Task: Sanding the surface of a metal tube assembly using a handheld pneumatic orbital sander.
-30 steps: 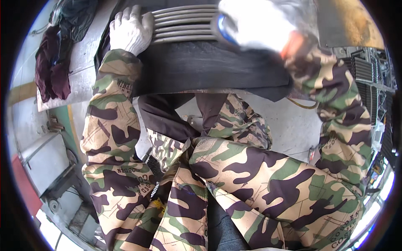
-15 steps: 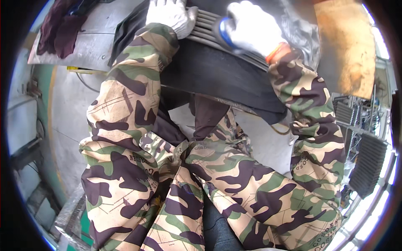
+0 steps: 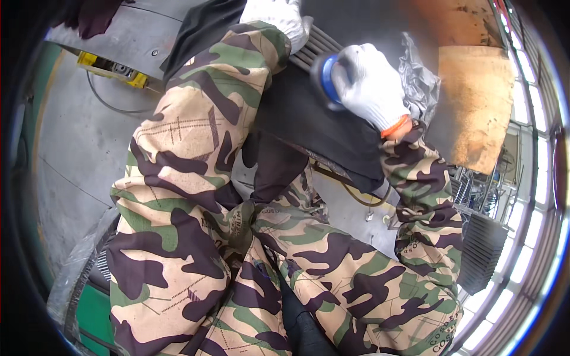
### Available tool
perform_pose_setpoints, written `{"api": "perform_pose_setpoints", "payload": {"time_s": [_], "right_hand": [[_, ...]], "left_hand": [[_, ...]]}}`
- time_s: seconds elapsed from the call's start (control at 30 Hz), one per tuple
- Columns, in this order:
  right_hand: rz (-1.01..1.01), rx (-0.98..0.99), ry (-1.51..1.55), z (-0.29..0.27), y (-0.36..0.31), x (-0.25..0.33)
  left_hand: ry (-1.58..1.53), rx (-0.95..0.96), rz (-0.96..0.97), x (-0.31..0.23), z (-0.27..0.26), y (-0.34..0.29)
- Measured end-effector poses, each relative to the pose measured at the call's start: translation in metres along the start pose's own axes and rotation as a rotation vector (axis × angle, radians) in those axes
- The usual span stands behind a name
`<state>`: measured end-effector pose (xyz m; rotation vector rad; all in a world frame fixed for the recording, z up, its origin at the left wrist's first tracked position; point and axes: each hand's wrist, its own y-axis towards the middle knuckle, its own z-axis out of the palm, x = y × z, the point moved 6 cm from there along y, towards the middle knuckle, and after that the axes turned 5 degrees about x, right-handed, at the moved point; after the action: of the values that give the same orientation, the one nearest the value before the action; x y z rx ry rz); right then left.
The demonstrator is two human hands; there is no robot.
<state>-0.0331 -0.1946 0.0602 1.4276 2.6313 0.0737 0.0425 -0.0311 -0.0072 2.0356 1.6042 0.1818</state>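
Observation:
My left hand, in a white knit glove, lies at the left end of a grey ribbed piece made of several parallel bars. Its thumb is stretched out apart from the fingers; the fingertips are cut off by the upper edge. Closed in my right hand, also white-gloved with an orange cuff, is a round blue tool with a grey, motion-blurred rim. The tool is at the near side of the bars, and its working face is hidden. A black cloth covers the surface under the ribbed piece.
Crumpled silver-grey sheeting lies right of my right hand, beside a stained tan board. A yellow fixture with a cable sits at the left. Dark ribbed parts are stacked at the lower right. Dark red cloth lies upper left.
The view has shifted, so the left-hand side shows more floor and fixture. My right hand with the blue tool has moved toward me, to the near side of the bars. My left hand stays at their left end.

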Motion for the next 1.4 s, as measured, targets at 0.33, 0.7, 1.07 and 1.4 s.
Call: {"api": "perform_pose_setpoints", "payload": {"time_s": [0.33,0.7,1.07,1.4], "right_hand": [[0.053,-0.038,0.012,0.007,-0.04,-0.067],[0.103,0.053,-0.008,0.004,-0.04,-0.057],[0.158,0.173,-0.016,0.014,-0.018,-0.054],[0.142,0.151,0.009,0.014,-0.001,-0.035]], "left_hand": [[-0.001,0.073,-0.02,-0.006,-0.008,0.003],[0.025,0.082,0.039,0.0,-0.007,0.003],[0.155,0.154,0.23,0.002,0.001,-0.025],[0.072,0.145,0.234,0.038,0.011,-0.027]]}}
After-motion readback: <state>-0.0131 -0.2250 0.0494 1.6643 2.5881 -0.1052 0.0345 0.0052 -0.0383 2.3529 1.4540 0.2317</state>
